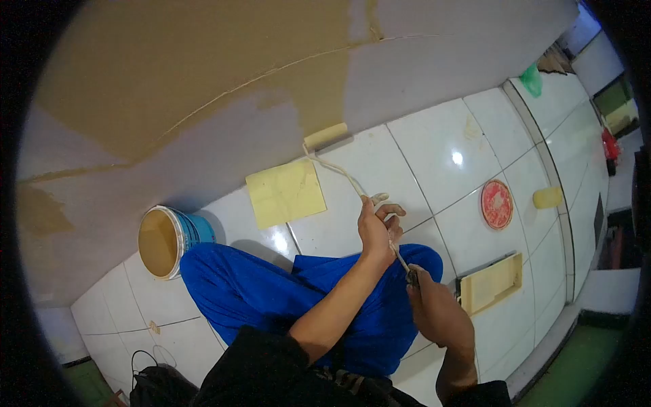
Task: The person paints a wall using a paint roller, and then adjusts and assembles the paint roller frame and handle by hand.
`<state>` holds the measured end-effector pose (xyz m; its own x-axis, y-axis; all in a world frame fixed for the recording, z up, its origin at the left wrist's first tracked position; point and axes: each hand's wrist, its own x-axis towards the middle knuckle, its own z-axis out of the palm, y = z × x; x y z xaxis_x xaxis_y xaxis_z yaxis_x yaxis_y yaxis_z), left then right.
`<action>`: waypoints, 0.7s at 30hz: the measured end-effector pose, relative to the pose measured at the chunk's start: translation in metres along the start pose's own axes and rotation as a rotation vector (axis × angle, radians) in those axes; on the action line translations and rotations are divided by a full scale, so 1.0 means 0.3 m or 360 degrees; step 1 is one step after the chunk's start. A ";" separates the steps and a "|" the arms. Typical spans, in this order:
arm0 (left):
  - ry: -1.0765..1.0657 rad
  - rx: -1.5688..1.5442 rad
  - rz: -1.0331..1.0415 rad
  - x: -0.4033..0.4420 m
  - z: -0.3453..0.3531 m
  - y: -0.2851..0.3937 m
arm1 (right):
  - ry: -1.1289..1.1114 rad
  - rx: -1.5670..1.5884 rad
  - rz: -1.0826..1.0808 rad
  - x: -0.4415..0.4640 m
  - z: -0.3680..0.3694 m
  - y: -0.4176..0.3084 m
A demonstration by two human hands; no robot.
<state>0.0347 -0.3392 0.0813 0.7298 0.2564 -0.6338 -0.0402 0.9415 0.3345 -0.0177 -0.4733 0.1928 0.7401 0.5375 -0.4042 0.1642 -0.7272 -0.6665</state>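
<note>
Your left hand (377,227) with its grip pinching the thin rod of the paint roller (327,136), your right hand (439,308) gripping its bottom end, the roller low by the wall (271,139), near a yellow sheet (286,194) and blue paint bucket (195,229)

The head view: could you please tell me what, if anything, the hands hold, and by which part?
A cream, cylindrical paint roller: the left hand holds its thin, pale rod partway along; the right hand, the handle end.
</note>
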 end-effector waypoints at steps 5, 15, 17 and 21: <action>0.0102 0.0013 -0.0031 0.146 -0.101 -0.043 | -0.0185 -0.0164 0.0002 0.112 0.042 0.101; -0.0114 0.0029 0.0056 -0.106 0.086 0.043 | -0.0099 0.0005 0.0183 -0.078 -0.077 -0.087; -0.0311 0.0064 0.0198 -0.175 0.122 0.047 | -0.0043 0.0033 0.0177 -0.140 -0.104 -0.124; -0.0398 0.0048 0.0233 -0.248 0.199 0.070 | 0.0021 0.0085 0.0232 -0.193 -0.133 -0.153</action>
<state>0.0203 -0.3515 0.1772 0.8635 0.3237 -0.3867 -0.1401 0.8906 0.4326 -0.0421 -0.4881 0.2716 0.7619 0.4224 -0.4910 0.0199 -0.7730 -0.6340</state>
